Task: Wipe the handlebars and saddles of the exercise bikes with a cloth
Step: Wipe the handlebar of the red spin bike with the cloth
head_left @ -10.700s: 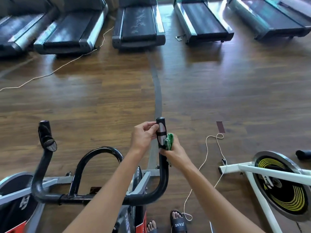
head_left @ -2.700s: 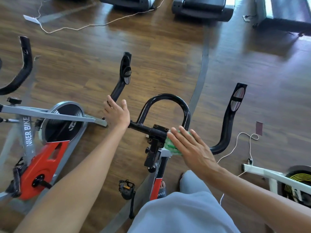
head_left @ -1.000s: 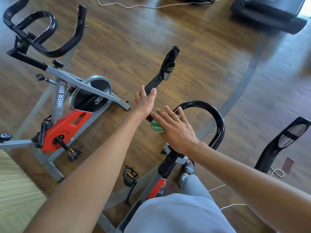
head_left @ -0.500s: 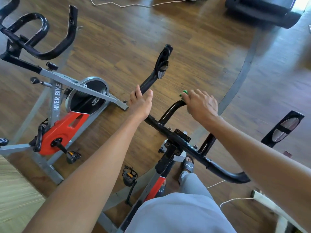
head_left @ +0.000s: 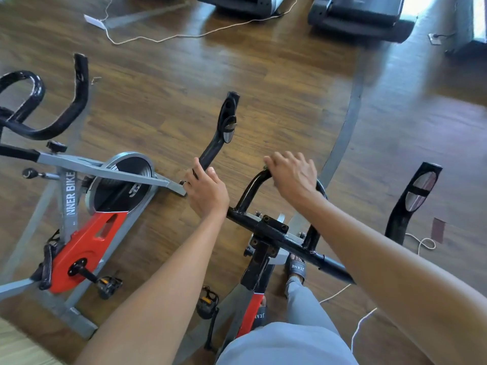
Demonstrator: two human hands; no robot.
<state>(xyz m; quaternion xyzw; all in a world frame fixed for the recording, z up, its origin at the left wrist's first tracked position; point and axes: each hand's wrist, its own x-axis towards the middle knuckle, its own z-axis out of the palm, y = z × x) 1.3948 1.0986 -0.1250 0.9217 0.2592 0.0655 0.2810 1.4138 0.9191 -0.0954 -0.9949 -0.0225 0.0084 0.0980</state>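
Note:
The black handlebar (head_left: 266, 227) of the bike in front of me has a left horn (head_left: 226, 119), a right horn (head_left: 416, 191) and a centre loop (head_left: 250, 191). My left hand (head_left: 208, 191) grips the base of the left horn. My right hand (head_left: 292, 175) curls over the top of the centre loop. The green cloth is almost wholly hidden under its fingers; only a small edge (head_left: 265, 167) shows. No saddle is in view.
A second bike with a red housing (head_left: 87, 248) and its own black handlebars (head_left: 66, 114) stands close on the left. Treadmills (head_left: 361, 17) line the far edge. White cords (head_left: 184, 35) lie on the wooden floor. A pedal (head_left: 208, 304) and my slippered foot (head_left: 296, 268) are below.
My right hand has gone with the cloth from the crossbar near the left horn up onto the top of the centre loop. My left hand has kept its hold on the left horn.

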